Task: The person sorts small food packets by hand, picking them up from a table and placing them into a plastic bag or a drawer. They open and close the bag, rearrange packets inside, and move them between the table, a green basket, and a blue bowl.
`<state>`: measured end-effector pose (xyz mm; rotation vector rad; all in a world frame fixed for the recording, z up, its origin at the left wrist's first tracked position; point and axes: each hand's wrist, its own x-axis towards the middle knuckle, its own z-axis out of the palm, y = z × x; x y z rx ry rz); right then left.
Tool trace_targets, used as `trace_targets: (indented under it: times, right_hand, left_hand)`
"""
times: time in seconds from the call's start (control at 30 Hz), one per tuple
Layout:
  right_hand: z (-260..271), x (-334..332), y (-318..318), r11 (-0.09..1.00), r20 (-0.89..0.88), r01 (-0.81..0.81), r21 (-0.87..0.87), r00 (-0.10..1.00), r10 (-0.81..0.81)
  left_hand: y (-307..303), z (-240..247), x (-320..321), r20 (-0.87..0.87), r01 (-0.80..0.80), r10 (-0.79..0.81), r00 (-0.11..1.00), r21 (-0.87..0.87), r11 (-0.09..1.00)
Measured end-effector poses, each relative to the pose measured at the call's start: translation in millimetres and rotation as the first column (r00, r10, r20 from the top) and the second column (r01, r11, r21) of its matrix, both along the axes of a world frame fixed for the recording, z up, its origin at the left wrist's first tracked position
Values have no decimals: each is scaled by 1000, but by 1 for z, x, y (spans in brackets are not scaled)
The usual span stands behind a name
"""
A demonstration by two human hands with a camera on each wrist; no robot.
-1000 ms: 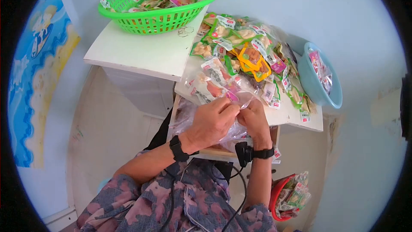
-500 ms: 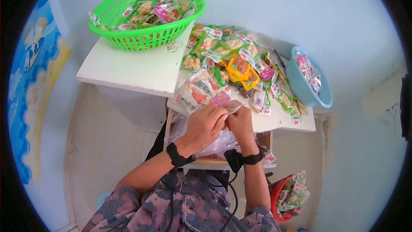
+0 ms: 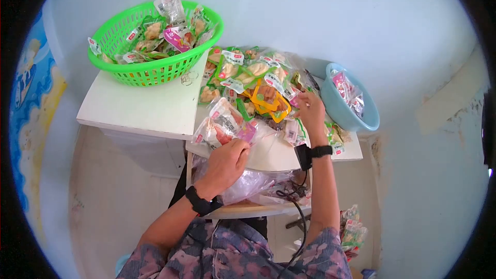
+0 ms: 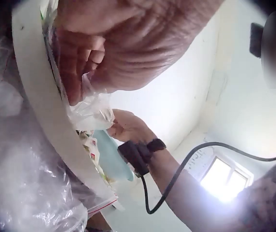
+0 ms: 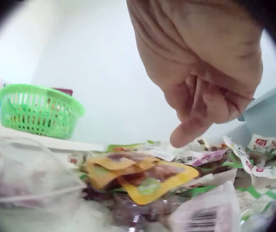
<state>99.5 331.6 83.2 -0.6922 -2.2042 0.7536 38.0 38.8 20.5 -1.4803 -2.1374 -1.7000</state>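
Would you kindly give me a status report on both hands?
Left hand pinching clear bag. Right hand above packet pile, holding nothing visible. Blue basin beside pile.

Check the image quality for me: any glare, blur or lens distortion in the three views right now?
Head view: even light, fisheye bend with black corners, green basket readable. Left wrist view: window blown out white, plastic bags showing shiny highlights. Right wrist view: dark corners, clear bag at lower left hazy and soft, yellow packets clearer.
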Motion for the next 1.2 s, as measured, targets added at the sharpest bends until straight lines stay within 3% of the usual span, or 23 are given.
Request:
trace_targets:
  times: [0.03,0.13,0.23,0.33,0.37,0.57,0.67,0.83,0.97,1.07,1.13,1.2]
  right_hand:
    - [-19,-8,31,987,-23,-3,158,1000,7]
    - [-3,-17,37,989,316,99,111,940,-130]
    - [-14,-23,63,945,428,96,312,874,-230]
    - [-4,-23,61,975,538,133,178,816,-210]
    - [0,-23,53,945,519,157,287,804,-291]
    - [0,-30,55,939,555,260,224,758,-342]
    - [3,-24,48,941,419,300,153,843,-337]
    - [-7,-6,39,932,99,276,236,947,-305]
    - [13,29,-5,930,-55,339,143,941,-334]
    - [12,70,-34,967,-238,253,15,941,-242]
    - [8,95,-63,952,-406,119,-281,885,-230]
    - [7,117,-94,869,-496,-24,-494,829,-259]
  left_hand:
    - [0,0,-1,6,2,-2,1000,-5,1000]
    - [0,1,0,21,1,0,1000,-15,1000]
    - [1,-3,-2,36,-1,2,999,-20,1000]
    - [-2,-2,-2,38,-2,4,999,-45,999]
    - [-1,-2,-3,32,1,0,999,-37,999]
    - [1,-2,-1,60,2,-1,998,-5,1000]
    - [1,-2,-1,72,4,-3,997,-18,1000]
    - [0,0,1,100,25,-16,995,-81,996]
    - [0,3,3,93,1,9,996,-105,994]
    - [-1,6,7,84,-31,38,996,-90,995]
    - [-1,10,8,44,-58,61,997,-64,996]
    - [-2,14,8,-35,-93,92,995,-27,995]
